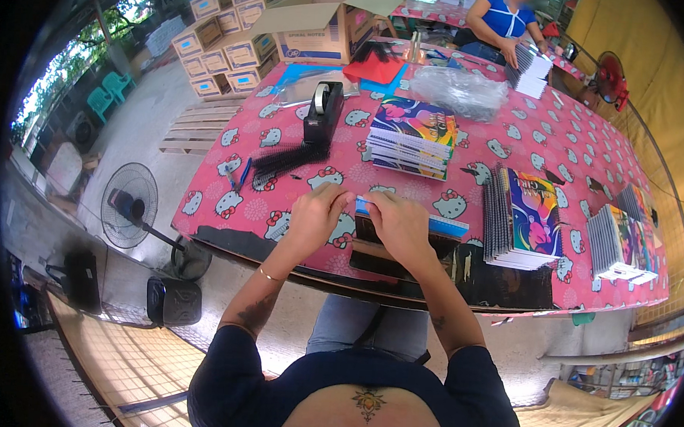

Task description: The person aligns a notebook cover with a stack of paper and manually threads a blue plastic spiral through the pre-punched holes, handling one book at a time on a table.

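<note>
Taking the dial as centred on the two hands, the left hand and right hand meet near the front edge of the pink counter. Each grip is pinched closed, thumb against finger, at the left end of a blue ruled strip; whether they clasp the strip or a small piece on it, I cannot tell. The strip runs toward three o'clock behind the right hand, along the top of a dark boxy thing.

Because only fingertips bear on that end, uneven pressure could twist it askew, and the dark thing, close to the edge, could tip or slide off if pushed toward six o'clock. At three o'clock, a notebook stack could be knocked by an outward swing of the right elbow. Black binding coils, at ten o'clock, could snag a left sleeve or tangle, being loosely heaped below the tape dispenser. The flat notebook pile at one o'clock could fan out if bumped
</note>
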Tool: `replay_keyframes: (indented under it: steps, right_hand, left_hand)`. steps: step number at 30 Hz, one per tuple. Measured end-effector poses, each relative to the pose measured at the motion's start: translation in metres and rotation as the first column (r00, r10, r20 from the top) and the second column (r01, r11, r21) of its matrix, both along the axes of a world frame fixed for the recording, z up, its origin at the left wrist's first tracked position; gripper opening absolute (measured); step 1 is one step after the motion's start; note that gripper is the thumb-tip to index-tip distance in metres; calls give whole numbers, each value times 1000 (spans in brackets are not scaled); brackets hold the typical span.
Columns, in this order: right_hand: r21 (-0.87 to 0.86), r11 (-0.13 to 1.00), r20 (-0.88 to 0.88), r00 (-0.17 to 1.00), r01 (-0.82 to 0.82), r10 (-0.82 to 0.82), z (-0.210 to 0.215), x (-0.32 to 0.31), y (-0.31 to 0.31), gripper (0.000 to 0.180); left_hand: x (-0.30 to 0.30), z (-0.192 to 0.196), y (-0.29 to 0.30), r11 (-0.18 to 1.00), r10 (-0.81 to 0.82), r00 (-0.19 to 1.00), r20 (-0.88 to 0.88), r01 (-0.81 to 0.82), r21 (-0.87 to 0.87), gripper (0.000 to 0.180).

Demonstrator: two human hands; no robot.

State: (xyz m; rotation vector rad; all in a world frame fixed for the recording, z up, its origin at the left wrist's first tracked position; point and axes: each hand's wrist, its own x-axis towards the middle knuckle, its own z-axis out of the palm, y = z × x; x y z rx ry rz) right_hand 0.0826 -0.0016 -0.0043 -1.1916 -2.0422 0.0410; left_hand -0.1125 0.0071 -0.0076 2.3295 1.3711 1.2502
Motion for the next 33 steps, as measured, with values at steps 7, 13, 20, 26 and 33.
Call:
replay_keyframes:
  steps: [7, 13, 20, 26, 33]
  right_hand:
    - [-18, 1000, -26, 1000, -3, 2, 1, -1, -1, 12]
    - [-2, 1000, -55, 998, -9, 9, -1, -2, 0, 11]
    - [-26, 999, -9, 999, -31, 31, 4, 0, -2, 12]
    - [-51, 998, 0, 999, -44, 44, 4, 2, -2, 12]
    - [-114, 990, -39, 997, -78, 74, 18, 3, 2, 18]
  left_hand:
    - [-11, -9, 2, 897, -134, 905, 404, 284, -338, 14]
    - [11, -3, -17, 989, -57, 966, 252, 90, -118, 13]
    - [-1, -14, 0, 995, 12, 994, 109, -1, -99, 14]
    - [-1, 8, 2, 979, -159, 982, 106, 170, -110, 25]
    - [-19, 16, 15, 865, -278, 936, 217, 343, -366, 28]
